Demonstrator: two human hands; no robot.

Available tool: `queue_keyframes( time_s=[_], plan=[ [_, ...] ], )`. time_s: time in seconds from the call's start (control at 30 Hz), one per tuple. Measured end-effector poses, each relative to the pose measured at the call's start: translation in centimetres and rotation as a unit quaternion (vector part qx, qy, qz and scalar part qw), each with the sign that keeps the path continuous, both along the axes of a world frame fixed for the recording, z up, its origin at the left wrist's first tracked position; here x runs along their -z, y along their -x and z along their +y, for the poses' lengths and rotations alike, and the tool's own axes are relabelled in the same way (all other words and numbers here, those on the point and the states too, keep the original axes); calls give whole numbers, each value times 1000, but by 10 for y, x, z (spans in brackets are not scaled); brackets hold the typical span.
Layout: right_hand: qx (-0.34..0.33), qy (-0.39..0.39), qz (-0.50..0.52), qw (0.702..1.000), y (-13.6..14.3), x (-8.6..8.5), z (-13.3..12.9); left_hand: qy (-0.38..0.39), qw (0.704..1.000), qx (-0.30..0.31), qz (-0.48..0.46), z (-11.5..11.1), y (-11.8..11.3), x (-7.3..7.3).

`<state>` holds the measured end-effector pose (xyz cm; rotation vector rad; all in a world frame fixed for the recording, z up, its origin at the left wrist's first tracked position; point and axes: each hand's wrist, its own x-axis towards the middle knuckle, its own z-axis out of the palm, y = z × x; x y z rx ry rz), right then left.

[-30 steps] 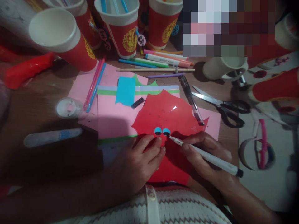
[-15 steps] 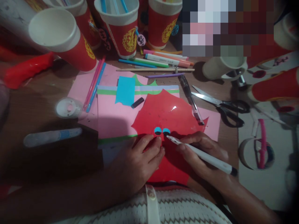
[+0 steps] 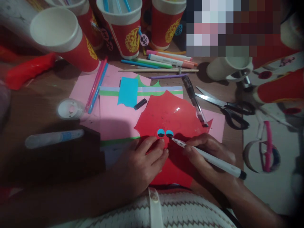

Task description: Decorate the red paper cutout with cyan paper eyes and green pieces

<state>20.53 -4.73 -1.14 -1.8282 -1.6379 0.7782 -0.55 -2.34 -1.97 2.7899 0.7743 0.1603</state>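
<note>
A spiky red paper cut-out (image 3: 171, 117) lies on pink paper sheets (image 3: 116, 120) on the wooden table. Two small blue paper eyes (image 3: 165, 133), partly blackened, sit on its lower middle. My right hand (image 3: 209, 155) grips a white marker pen (image 3: 211, 160), whose tip touches the right-hand eye. My left hand (image 3: 142, 161) rests flat on the red paper just below the left eye, fingers spread and pressing it down.
Red paper cups (image 3: 64, 38) with pens stand at the back. Markers (image 3: 171, 60), a blue paper piece (image 3: 128, 91), a black pen cap (image 3: 140, 104), a black pen (image 3: 194, 101), scissors (image 3: 225, 106), a tape roll (image 3: 70, 109) and a glue pen (image 3: 54, 138) lie around.
The marker tip slid slightly left onto the right eye and then back right; my left hand stayed in place on the red paper.
</note>
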Motion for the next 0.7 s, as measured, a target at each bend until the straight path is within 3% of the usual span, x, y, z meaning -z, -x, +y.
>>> queue_keyframes(
  time_s=[0.13,0.3,0.47,0.7],
  plan=[
    [1,-6,0,1000,-1,0,0,4,1000,1,7,0,0,-1],
    [82,2,63,995,-5,1,-5,6,1000,-18,4,-1,-1,-1],
    [111,-95,229,962,-10,2,-1,0,1000,-9,4,-2,0,-1],
    [135,-136,247,950,-8,5,8,2,999,-39,2,-4,-1,-3]
  ],
)
